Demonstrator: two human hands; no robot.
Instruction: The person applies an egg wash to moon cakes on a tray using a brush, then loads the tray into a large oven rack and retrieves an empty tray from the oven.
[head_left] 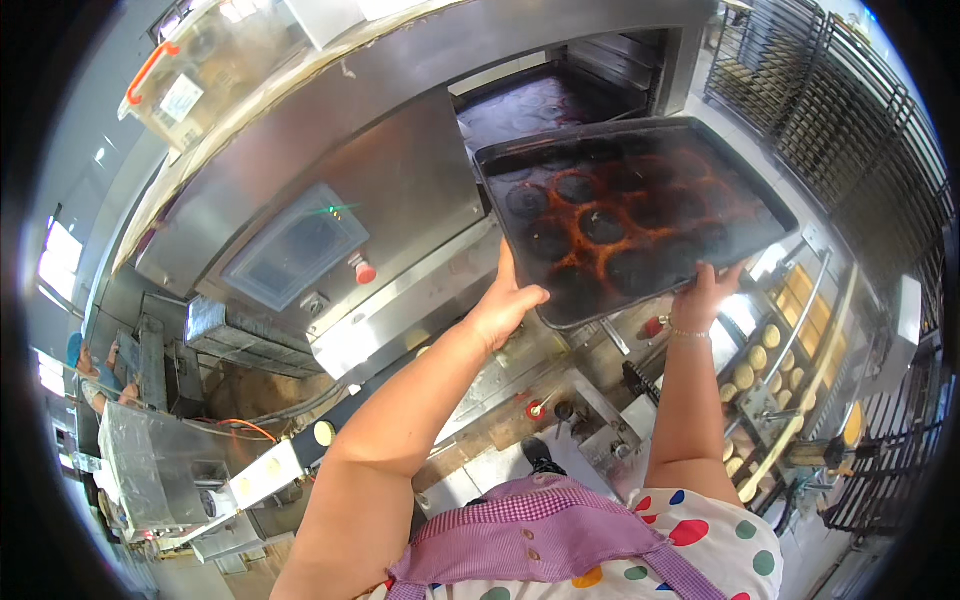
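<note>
A large dark baking tray (655,210) is held up in front of me, slightly tilted. Dark round marks and reddish-brown staining cover its inside. My left hand (507,308) grips the near left corner, with the thumb along the outer wall. On the near right edge, my right hand (706,296) has its fingers curled over the rim; the rest of its grip is hidden under the tray. Just beyond the tray stands the opening of a steel machine, where another dark tray (545,105) lies.
Left of the opening is a steel panel with a screen (298,245) and a red knob (363,270). Round pale dough pieces (765,358) lie on a conveyor at the right. Tall wire racks (820,90) stand at the far right. Another person (95,375) is far left.
</note>
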